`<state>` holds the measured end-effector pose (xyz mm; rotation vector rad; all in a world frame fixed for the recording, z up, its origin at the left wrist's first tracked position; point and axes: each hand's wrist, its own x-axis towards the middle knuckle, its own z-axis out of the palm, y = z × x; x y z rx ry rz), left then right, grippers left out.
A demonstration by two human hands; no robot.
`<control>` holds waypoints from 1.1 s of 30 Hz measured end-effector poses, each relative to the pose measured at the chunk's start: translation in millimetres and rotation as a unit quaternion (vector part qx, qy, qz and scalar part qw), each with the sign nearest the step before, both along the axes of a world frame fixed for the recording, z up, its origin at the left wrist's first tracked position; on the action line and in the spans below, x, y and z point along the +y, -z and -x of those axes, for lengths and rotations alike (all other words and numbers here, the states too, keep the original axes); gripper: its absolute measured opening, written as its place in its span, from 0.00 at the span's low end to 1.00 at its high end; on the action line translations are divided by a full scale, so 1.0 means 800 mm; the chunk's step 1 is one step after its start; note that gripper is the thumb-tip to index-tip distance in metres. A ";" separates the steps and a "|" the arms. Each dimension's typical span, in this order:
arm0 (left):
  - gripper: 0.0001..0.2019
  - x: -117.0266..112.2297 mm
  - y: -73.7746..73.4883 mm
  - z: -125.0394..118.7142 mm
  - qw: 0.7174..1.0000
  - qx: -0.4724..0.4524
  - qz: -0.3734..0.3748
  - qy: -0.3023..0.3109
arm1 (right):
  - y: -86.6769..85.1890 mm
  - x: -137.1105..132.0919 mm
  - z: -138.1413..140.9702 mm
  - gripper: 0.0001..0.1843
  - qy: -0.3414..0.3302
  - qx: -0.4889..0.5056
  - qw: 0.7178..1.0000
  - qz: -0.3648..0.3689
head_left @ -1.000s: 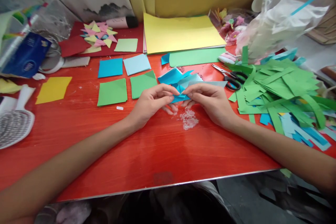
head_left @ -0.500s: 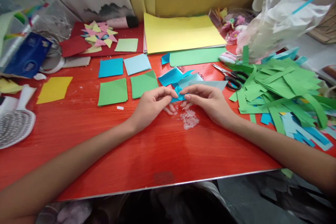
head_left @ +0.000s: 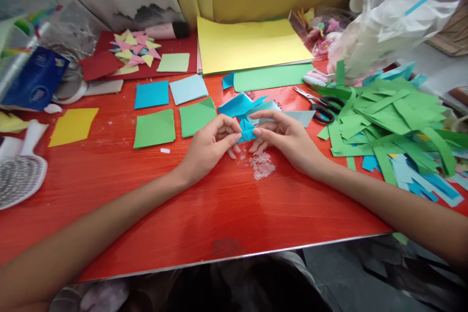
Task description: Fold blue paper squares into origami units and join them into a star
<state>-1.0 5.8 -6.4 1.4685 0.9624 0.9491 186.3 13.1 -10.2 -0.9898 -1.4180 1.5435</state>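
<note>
Between my two hands is a small folded piece of blue paper [head_left: 247,130], its creases and points showing. My left hand [head_left: 214,144] pinches its left end between thumb and fingers. The right end is pinched by my right hand [head_left: 281,136], whose index finger reaches over the top. Just behind the fingers lie loose folded blue papers [head_left: 237,105] and a pale blue sheet [head_left: 302,117], partly covered by my right hand. A whitish, crumbly patch [head_left: 262,165] marks the tabletop below my hands.
On the red table [head_left: 175,234], green squares [head_left: 155,128] and blue squares [head_left: 151,94] lie left of my hands. Scissors [head_left: 321,106] and a heap of green paper strips [head_left: 391,112] are at right. Yellow sheets [head_left: 252,46] lie behind; a hairbrush [head_left: 22,175] lies far left.
My right index finger has lifted off the folded blue paper, and more of its creased face shows between my hands. The whole view has shifted slightly.
</note>
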 end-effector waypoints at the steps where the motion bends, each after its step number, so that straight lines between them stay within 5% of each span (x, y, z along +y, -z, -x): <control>1: 0.06 0.000 0.000 0.000 1.000 0.002 -0.008 -0.003 | 0.000 0.001 0.000 0.14 -0.011 0.000 1.000 0.017; 14: 0.14 0.001 0.000 0.002 0.996 0.075 -0.036 -0.044 | -0.002 0.000 0.001 0.13 -0.013 -0.002 0.999 0.030; 19: 0.18 0.000 -0.002 0.001 0.999 0.037 0.030 0.018 | 0.002 0.001 0.000 0.14 -0.022 -0.015 1.000 0.013; 22: 0.15 -0.001 -0.003 0.001 0.996 0.063 0.034 0.056 | 0.001 0.000 -0.001 0.15 -0.033 -0.029 0.999 0.009; 26: 0.09 -0.001 -0.004 0.001 0.995 0.089 0.004 0.034 | -0.003 -0.001 -0.001 0.14 -0.060 -0.056 0.997 0.010; 33: 0.08 0.000 -0.004 0.000 0.998 0.023 0.052 0.041 | -0.003 -0.001 -0.001 0.12 -0.068 -0.067 0.995 -0.002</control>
